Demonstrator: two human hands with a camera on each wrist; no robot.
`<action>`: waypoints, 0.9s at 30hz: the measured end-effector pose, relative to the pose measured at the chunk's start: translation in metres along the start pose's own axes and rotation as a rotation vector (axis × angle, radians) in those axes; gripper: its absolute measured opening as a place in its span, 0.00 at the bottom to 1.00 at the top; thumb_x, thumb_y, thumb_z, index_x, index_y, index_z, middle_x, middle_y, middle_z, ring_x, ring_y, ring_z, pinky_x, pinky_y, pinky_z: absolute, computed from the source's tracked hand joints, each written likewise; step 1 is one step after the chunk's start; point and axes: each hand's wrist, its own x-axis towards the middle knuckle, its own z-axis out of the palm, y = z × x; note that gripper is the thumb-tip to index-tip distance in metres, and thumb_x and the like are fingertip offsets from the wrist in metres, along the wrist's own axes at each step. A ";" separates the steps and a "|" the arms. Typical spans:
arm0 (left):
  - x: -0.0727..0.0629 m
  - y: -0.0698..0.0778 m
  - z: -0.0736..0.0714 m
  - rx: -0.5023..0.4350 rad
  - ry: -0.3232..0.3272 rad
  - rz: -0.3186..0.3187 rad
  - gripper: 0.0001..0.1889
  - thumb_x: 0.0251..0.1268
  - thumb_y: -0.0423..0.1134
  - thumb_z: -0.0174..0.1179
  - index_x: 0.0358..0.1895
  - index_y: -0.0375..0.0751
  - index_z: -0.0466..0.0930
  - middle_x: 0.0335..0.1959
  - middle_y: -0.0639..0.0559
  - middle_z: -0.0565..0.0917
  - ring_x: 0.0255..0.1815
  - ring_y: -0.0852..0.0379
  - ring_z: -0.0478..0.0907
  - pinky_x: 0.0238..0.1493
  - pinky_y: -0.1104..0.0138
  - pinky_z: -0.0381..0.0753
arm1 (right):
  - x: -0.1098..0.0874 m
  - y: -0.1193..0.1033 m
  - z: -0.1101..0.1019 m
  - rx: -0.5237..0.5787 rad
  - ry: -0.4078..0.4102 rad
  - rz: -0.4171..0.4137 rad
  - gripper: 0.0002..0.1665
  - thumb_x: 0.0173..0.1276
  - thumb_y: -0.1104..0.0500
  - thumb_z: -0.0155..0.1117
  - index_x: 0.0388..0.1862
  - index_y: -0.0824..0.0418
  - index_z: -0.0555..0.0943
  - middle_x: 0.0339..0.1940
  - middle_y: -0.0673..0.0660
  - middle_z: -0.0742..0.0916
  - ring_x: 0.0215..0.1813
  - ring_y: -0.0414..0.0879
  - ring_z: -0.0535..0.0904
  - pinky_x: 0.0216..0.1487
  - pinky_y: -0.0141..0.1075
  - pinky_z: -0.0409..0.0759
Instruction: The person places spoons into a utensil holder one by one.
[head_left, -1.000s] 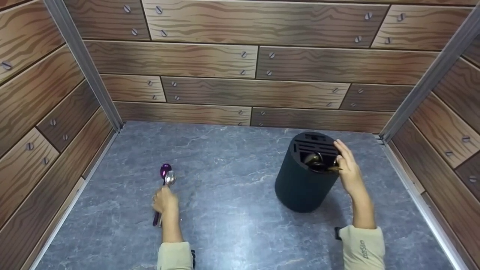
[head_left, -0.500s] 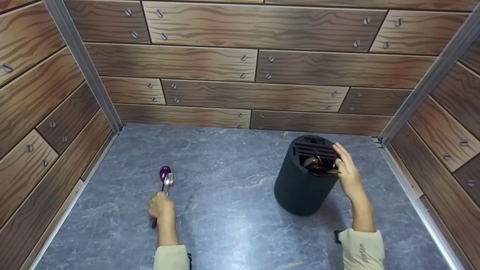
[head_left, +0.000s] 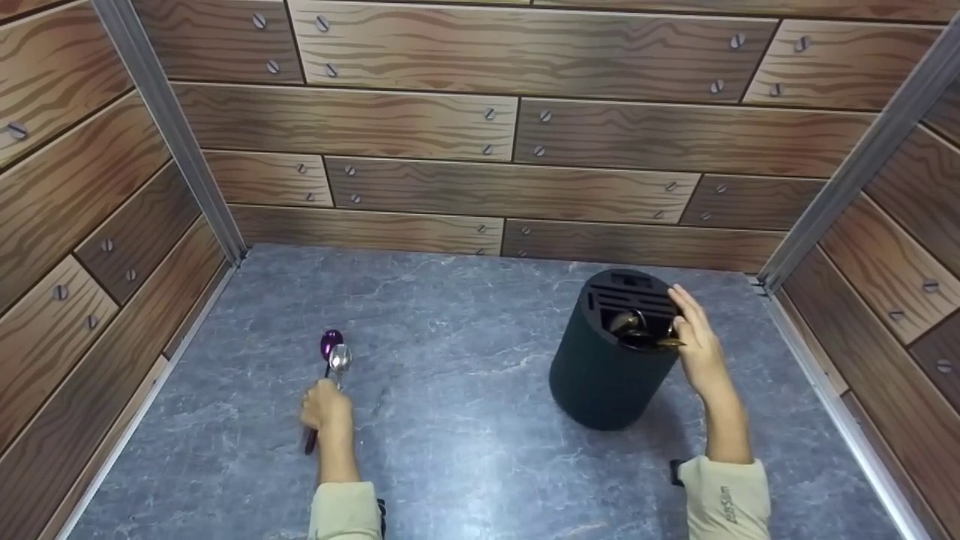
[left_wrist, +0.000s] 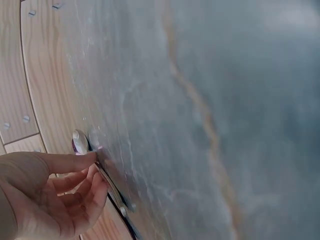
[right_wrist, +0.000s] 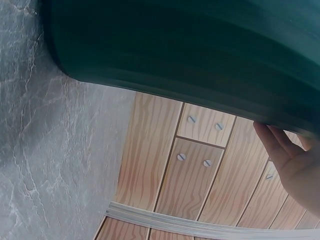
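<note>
On the grey marbled tabletop at left, a silver spoon [head_left: 340, 358] lies partly over a purple spoon [head_left: 331, 343]. My left hand [head_left: 327, 406] is over their handles. In the left wrist view, the thumb [left_wrist: 82, 161] and fingertips pinch the silver spoon's handle [left_wrist: 111, 182]; the darker handle lies beside it. At right stands a dark green cylindrical cutlery holder [head_left: 609, 382] with a black slotted top. Gold-coloured cutlery [head_left: 628, 324] sits in its larger opening. My right hand [head_left: 699, 345] rests against the holder's upper right side, fingers extended; its thumb is partly hidden.
Wood-plank-patterned panels [head_left: 420, 124] form the back and both sides. Grey metal strips [head_left: 840, 161] run along the corners and side edges. Tabletop [head_left: 457, 337] lies between the spoons and the holder.
My left hand has shifted slightly down and left along the handles, and the silver handle's lower end is now covered. The right hand and holder stay in place.
</note>
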 end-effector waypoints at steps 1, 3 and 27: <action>0.000 0.000 0.001 0.004 0.003 0.004 0.09 0.61 0.24 0.45 0.33 0.23 0.76 0.37 0.26 0.78 0.39 0.32 0.76 0.35 0.47 0.74 | 0.000 0.000 0.000 -0.001 -0.001 0.001 0.24 0.74 0.61 0.37 0.66 0.66 0.64 0.69 0.59 0.64 0.69 0.54 0.54 0.66 0.49 0.51; 0.001 0.000 0.002 0.009 0.008 0.011 0.09 0.62 0.25 0.45 0.33 0.23 0.76 0.36 0.26 0.78 0.38 0.33 0.76 0.35 0.47 0.74 | -0.001 0.001 0.000 -0.002 0.001 0.003 0.24 0.74 0.62 0.37 0.66 0.66 0.64 0.69 0.58 0.64 0.69 0.53 0.54 0.66 0.48 0.51; -0.002 0.010 -0.012 -0.042 -0.095 0.012 0.08 0.60 0.25 0.45 0.32 0.24 0.74 0.39 0.26 0.77 0.43 0.31 0.74 0.41 0.45 0.72 | 0.000 -0.002 -0.001 0.012 -0.010 0.004 0.23 0.74 0.62 0.38 0.66 0.67 0.64 0.69 0.59 0.64 0.69 0.55 0.53 0.66 0.49 0.50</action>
